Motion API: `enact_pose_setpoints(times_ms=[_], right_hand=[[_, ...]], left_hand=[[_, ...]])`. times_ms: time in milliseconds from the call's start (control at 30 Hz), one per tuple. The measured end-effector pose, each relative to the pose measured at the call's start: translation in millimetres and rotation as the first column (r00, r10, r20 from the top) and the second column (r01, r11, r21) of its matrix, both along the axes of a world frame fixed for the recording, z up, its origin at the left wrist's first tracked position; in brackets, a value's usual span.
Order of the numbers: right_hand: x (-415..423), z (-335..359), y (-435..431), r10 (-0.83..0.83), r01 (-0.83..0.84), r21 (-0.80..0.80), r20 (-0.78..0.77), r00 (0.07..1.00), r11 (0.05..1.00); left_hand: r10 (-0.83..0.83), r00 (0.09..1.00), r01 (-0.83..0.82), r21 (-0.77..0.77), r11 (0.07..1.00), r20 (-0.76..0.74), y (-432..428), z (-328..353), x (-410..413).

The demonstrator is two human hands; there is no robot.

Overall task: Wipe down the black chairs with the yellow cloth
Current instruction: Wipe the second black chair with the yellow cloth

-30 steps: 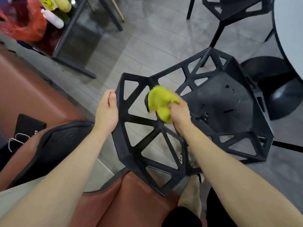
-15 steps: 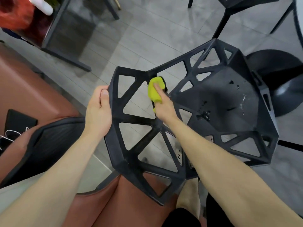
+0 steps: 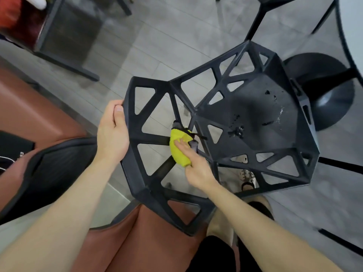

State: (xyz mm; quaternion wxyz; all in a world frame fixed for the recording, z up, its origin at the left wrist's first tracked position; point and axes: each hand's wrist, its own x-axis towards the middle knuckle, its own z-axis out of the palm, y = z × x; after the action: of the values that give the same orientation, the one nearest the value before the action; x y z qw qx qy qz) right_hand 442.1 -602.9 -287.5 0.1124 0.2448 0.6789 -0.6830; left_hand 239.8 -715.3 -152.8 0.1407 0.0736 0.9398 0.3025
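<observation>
Yellow cloth point(image 3: 179, 155) sits, apparently pinched, under right fingers point(image 3: 182, 144).

On black chair point(image 3: 255, 114), yellow cloth point(image 3: 179, 154) in right hand point(image 3: 198, 170)

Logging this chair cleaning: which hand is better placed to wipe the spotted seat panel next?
Right. The right hand holds the yellow cloth against a backrest strut of the black chair, beside the seat panel. The left hand grips the backrest's outer edge and holds no cloth.
</observation>
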Motion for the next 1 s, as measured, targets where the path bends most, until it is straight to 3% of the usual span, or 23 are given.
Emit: enact_pose_setpoints(times_ms=[100,300,400,433,633,800,933,1000], right_hand=[[-21,-2,9,-0.125,0.122,0.028,0.19,0.974,0.992],[13,3,4,0.0,0.0,0.0,0.124,0.992,1.0],[-21,-17,28,-0.053,0.039,0.044,0.391,0.919,0.998],[-26,-15,24,-0.073,0.064,0.035,0.406,0.911,0.997],[21,17,-2,0.061,-0.052,-0.066,0.151,0.987,0.996],[-28,20,2,-0.025,0.003,0.066,0.339,0.94,0.998],[22,53,-14,0.034,-0.02,-0.09,0.162,0.986,0.996],[10,47,-1,0.011,0.005,-0.085,0.177,0.984,0.996]], left_hand=[[-0.005,1.0,0.005,-0.007,1.0,0.002,3,3,2],[-0.002,1.0,0.002,-0.014,1.0,0.007,4,4,3],[0.007,1.0,-0.007,-0.004,1.0,-0.009,4,2,3],[0.01,1.0,-0.011,-0.004,1.0,-0.012,3,1,3],[0.019,1.0,-0.019,0.009,1.0,-0.01,1,-4,0],[0.018,1.0,-0.018,0.009,1.0,-0.019,4,-3,-1],[0.031,0.999,-0.031,0.021,0.999,-0.022,4,-2,0],[0.021,0.999,-0.021,0.009,1.0,-0.027,5,-3,1]])
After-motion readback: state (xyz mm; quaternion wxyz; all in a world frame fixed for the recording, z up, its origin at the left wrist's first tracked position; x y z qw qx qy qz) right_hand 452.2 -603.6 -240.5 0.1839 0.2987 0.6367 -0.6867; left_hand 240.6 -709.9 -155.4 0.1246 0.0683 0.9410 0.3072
